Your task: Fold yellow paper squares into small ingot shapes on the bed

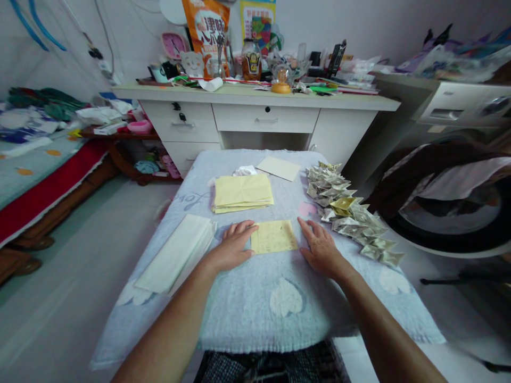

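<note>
Flat on the cloth-covered table (pixel 239 319) lies a single yellow paper sheet (pixel 274 237). At its left edge rests my left hand (pixel 235 244), open, with thumb and fingertips touching the paper. My right hand (pixel 319 244) lies open by the sheet's right edge, fingers spread; whether it touches the paper I cannot tell. Beyond them sits a stack of yellow paper (pixel 243 192). To the left is a folded pile of whitish paper (pixel 175 252). Several folded paper boat-like shapes (pixel 347 207) stand nested in rows on the right.
A pale card (pixel 278 167) and a crumpled white wad (pixel 245 171) lie at the table's far side. Behind stands a white desk (pixel 265 118) crowded with jars and bags. A washing machine (pixel 459 106) is on the right, a bed (pixel 40 170) on the left.
</note>
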{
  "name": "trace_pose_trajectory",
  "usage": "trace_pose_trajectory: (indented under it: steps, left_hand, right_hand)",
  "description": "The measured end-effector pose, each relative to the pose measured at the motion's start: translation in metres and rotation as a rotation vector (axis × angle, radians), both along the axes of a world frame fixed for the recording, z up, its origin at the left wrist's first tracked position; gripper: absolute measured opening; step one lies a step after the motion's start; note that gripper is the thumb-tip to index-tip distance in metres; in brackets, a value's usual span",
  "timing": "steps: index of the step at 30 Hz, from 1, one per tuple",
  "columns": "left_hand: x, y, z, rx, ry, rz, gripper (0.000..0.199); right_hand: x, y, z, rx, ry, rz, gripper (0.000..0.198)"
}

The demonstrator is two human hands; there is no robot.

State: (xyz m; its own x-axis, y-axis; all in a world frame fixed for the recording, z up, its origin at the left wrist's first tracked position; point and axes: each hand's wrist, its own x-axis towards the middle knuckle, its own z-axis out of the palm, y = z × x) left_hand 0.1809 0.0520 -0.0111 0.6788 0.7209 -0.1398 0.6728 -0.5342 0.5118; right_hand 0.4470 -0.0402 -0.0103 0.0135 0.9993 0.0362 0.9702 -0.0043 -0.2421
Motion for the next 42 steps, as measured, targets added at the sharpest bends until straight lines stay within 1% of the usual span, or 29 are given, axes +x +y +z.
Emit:
trace_pose_trajectory:
  steps: [3, 5, 7, 9, 12, 15, 18, 20, 22, 25, 27, 29, 32, 35, 39, 42]
  left_hand:
    - [0.001, -0.001, 0.002, -0.003, -0.009, 0.0, 0.067]
    - [0.001, -0.003, 0.004, -0.001, -0.023, 0.004, 0.066]
    - [0.003, -0.004, 0.007, 0.004, -0.037, 0.009, 0.065]
    - [0.003, -0.005, 0.009, 0.01, -0.046, 0.019, 0.064]
    - [0.004, -0.005, 0.01, 0.014, -0.044, 0.024, 0.066]
    - [0.002, -0.003, 0.007, 0.024, -0.037, 0.011, 0.068]
    - [0.001, -0.001, 0.004, 0.027, -0.056, -0.001, 0.073]
    - [0.002, -0.001, 0.002, 0.032, -0.078, 0.039, 0.078]
    - [0.005, -0.001, 0.001, 0.05, -0.094, 0.113, 0.078]
    - [0.011, -0.002, -0.003, 0.104, -0.114, 0.197, 0.068]
    - [0.015, -0.002, -0.006, 0.166, -0.138, 0.25, 0.06]
    - [0.018, -0.003, -0.01, 0.212, -0.14, 0.31, 0.058]
    - [0.019, -0.004, -0.014, 0.235, -0.134, 0.327, 0.057]
    - [0.019, -0.004, -0.015, 0.22, -0.137, 0.325, 0.054]
    - [0.019, -0.004, -0.013, 0.217, -0.158, 0.306, 0.052]
    - [0.02, -0.004, -0.01, 0.224, -0.179, 0.289, 0.059]
  right_hand:
    - [-0.011, 0.003, 0.016, 0.027, 0.073, 0.106, 0.068]
    - [-0.023, 0.008, 0.023, -0.001, 0.131, 0.238, 0.065]
    - [-0.034, 0.014, 0.026, -0.038, 0.15, 0.357, 0.067]
    - [-0.042, 0.022, 0.026, -0.063, 0.145, 0.439, 0.071]
    - [-0.044, 0.033, 0.025, -0.102, 0.133, 0.486, 0.069]
    - [-0.038, 0.042, 0.026, -0.125, 0.131, 0.503, 0.064]
    - [-0.031, 0.045, 0.025, -0.119, 0.148, 0.531, 0.062]
    - [-0.027, 0.046, 0.021, -0.096, 0.17, 0.537, 0.062]
    - [-0.024, 0.045, 0.016, -0.067, 0.198, 0.538, 0.063]
    - [-0.022, 0.043, 0.01, -0.033, 0.235, 0.537, 0.059]
    - [-0.021, 0.043, 0.008, -0.024, 0.258, 0.534, 0.057]
    - [-0.021, 0.043, 0.006, 0.019, 0.275, 0.5, 0.058]
    - [-0.019, 0.045, 0.0, 0.118, 0.24, 0.402, 0.07]
    - [-0.017, 0.047, -0.006, 0.129, 0.175, 0.317, 0.08]
    - [-0.018, 0.049, -0.009, 0.109, 0.164, 0.289, 0.075]
    - [-0.02, 0.05, -0.007, 0.113, 0.162, 0.289, 0.073]
